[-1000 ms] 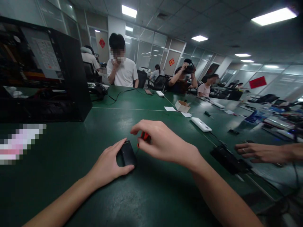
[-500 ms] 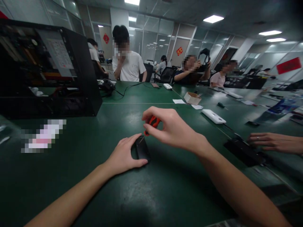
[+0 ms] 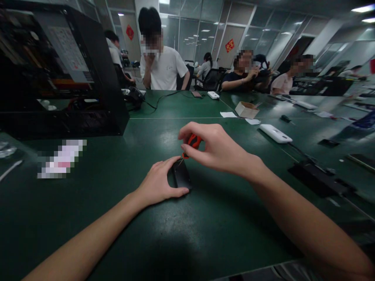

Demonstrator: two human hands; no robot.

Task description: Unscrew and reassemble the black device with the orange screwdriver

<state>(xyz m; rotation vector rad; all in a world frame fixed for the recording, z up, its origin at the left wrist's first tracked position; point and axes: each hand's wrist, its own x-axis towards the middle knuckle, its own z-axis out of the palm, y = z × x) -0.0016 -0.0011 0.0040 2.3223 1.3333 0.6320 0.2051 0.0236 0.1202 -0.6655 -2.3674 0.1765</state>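
A small black box-shaped device lies on the green table in front of me. My left hand grips it from the left, fingertips at its far end and thumb at its near end. My right hand is closed around the red-and-black handle of a screwdriver, above and to the right of the device. The screwdriver's thin shaft slants down to the far end of the device's top. Whether its tip sits in a screw is too small to tell.
An opened black computer case stands at the left. Farther right are a small open box, a white power strip and a black device with a cable. A person in a white shirt is across the table.
The view has tilted down and shifted slightly left. Both hands keep their hold on the device and screwdriver. The other person's hand at the right is out of view now.
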